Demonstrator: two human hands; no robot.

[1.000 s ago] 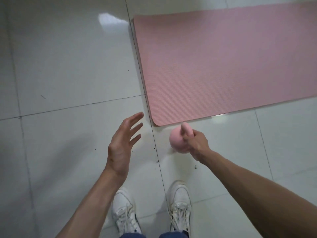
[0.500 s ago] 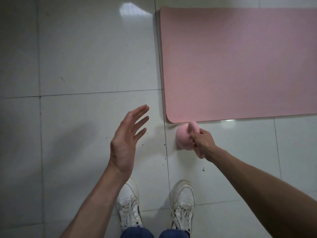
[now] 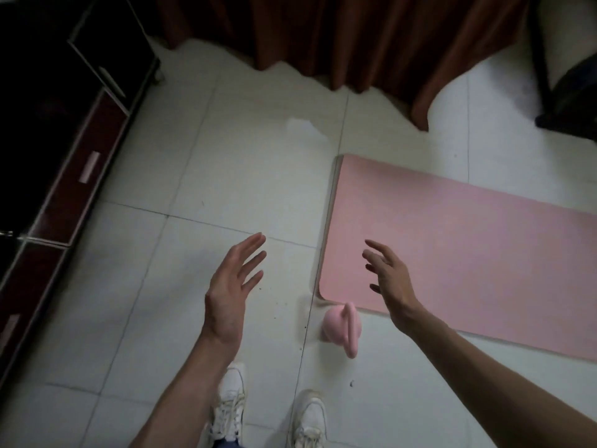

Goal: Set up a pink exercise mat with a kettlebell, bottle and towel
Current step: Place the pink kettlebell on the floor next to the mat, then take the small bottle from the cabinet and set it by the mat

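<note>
A pink exercise mat point(image 3: 468, 240) lies flat on the white tile floor, reaching to the right edge of the view. A small pink kettlebell point(image 3: 339, 326) stands on the tiles just off the mat's near left corner, handle up. My right hand point(image 3: 389, 282) hovers above that corner, up and right of the kettlebell, fingers spread and holding nothing. To the left of the kettlebell, my left hand point(image 3: 231, 291) floats over bare tile, open. No bottle or towel shows in view.
A dark cabinet with maroon drawer fronts point(image 3: 64, 176) runs along the left. Brown curtains point(image 3: 339, 43) hang at the back. A dark object point(image 3: 568, 98) sits at the far right. My white shoes point(image 3: 231, 405) stand at the bottom.
My right hand has let go of the kettlebell and risen over the mat's corner. The kettlebell stays on the floor. The view has tilted up, showing cabinet and curtains.
</note>
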